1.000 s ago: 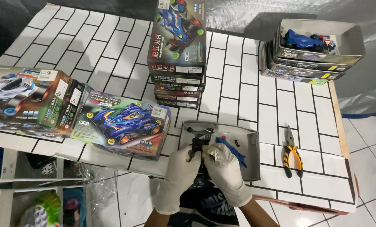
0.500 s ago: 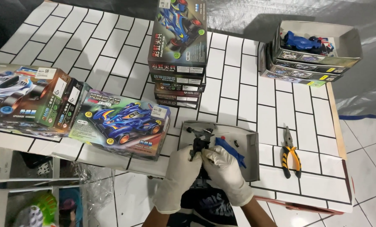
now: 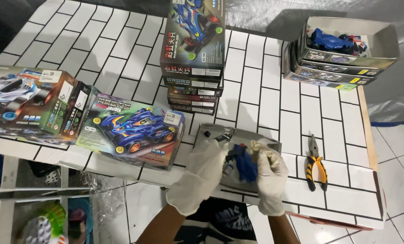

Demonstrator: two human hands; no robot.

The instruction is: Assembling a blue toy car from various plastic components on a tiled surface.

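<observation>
Both my hands wear pale gloves and meet over an open grey box tray (image 3: 265,143) at the table's near edge. My left hand (image 3: 201,175) and my right hand (image 3: 269,174) hold a small blue toy car part (image 3: 243,163) between them. Small black pieces (image 3: 207,133) lie in the tray's far left corner. Which hand bears the blue part's weight is hard to tell; fingers of both touch it.
A toy car box with a blue racer (image 3: 134,131) lies left of the tray, another box (image 3: 28,101) further left. A stack of boxes (image 3: 195,54) stands behind. Yellow-handled pliers (image 3: 316,165) lie right. An open box holding a blue car (image 3: 342,43) sits on a stack far right.
The blue part has been turned and drawn between both hands; before, my left hand held a black piece and my right a thin blue part. The hands shifted slightly toward me.
</observation>
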